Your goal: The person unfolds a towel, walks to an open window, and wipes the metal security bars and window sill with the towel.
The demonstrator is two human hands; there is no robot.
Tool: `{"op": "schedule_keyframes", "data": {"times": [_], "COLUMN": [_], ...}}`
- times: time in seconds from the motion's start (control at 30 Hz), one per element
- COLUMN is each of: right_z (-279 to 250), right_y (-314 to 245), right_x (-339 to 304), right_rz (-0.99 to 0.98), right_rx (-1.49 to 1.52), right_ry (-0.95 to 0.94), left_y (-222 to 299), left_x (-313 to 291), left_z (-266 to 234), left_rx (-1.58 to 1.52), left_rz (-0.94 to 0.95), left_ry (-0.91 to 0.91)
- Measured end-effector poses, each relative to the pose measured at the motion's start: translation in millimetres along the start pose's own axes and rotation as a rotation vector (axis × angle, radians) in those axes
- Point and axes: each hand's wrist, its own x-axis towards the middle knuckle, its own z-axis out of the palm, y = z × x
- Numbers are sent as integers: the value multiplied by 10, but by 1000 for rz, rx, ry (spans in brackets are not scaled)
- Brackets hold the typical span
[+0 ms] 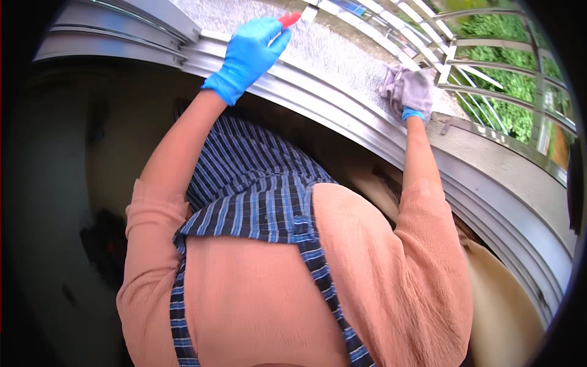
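My left hand [254, 55], in a blue glove, is closed around a small red object [289, 20] over the window ledge. Only its rounded red end sticks out past the fingers, so its kind cannot be made out. Farther right, my right hand [413, 112] has a greyish-purple cloth [408, 88] bunched over it. Just the blue glove's cuff shows below the cloth; the fingers are covered. The cloth lies against the pale speckled ledge [333, 60], close to the metal railing.
Silver window tracks [318, 101] run between me and the ledge. A window frame [140, 37] stands at the far left. Beyond the ledge rises a metal-bar railing [489, 43], with green plants [516, 104] behind it. Beige fabric [498, 300] hangs at the lower right.
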Motion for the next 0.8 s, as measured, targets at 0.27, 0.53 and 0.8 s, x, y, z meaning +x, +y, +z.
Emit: {"op": "schedule_keyframes", "data": {"times": [0.27, 0.53, 0.8], "right_z": [-210, -436, -538], "right_y": [-101, -286, -368], "right_x": [91, -127, -46], "right_rz": [-90, 14, -7], "right_rx": [495, 585, 456], "right_ry": [191, -27, 67], "left_y": [141, -121, -122], "left_x": [-95, -225, -40], "left_z": [-50, 208, 205], "left_rx": [128, 136, 206], "left_rz": [-375, -598, -412], "left_ry": [-138, -113, 109]}}
